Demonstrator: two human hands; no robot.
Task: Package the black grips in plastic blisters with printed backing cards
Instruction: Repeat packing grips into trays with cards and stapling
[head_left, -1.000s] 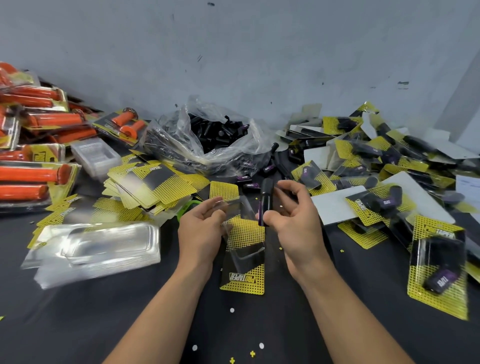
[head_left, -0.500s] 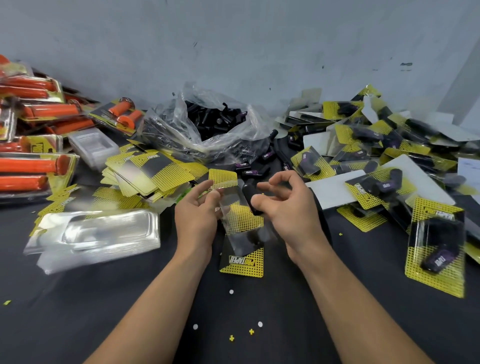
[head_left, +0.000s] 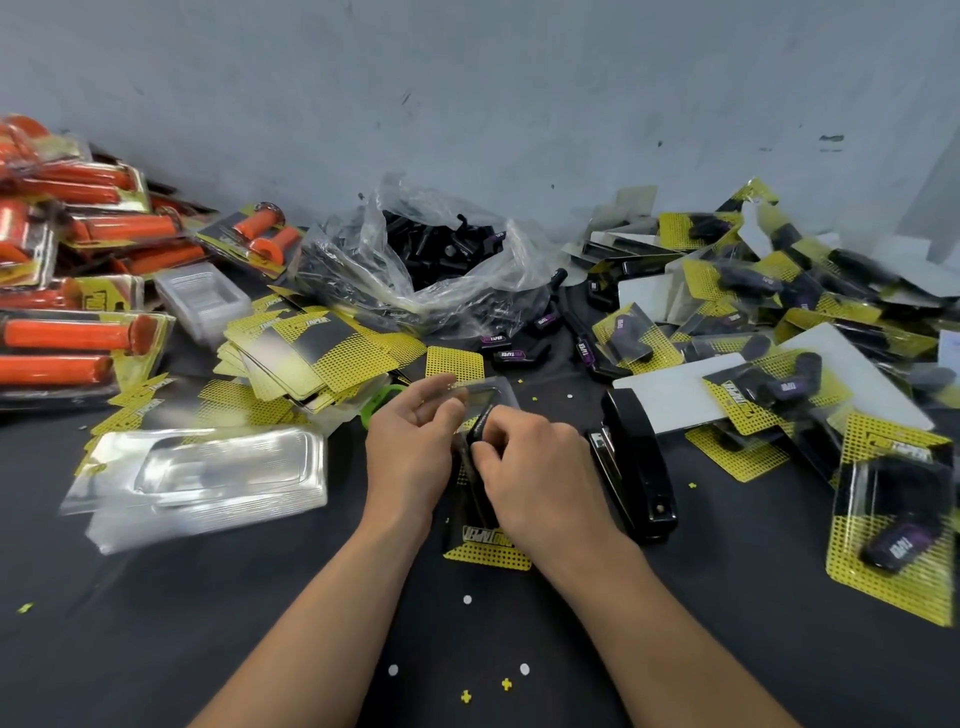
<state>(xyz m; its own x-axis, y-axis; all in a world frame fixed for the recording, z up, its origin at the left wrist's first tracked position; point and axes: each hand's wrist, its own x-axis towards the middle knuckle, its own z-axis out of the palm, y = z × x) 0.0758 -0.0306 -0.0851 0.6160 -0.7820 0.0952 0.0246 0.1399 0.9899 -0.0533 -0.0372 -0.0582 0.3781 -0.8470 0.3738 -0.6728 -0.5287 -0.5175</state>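
The left hand (head_left: 410, 452) pinched the clear blister (head_left: 485, 392) above the backing card (head_left: 488, 553) while the right hand (head_left: 540, 483) gripped the black grip (head_left: 480, 422) at its pocket, probably best seated squarely.

Grey scuffed wall (head_left: 467, 104), dark tbl (head_left: 156, 623)

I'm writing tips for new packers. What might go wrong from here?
The grip, pressed by the right hand, might seat crooked in the blister that the left hand holds. The card beneath looks loose and may slip out of line. The stapler lies close beside the right wrist and could get knocked.
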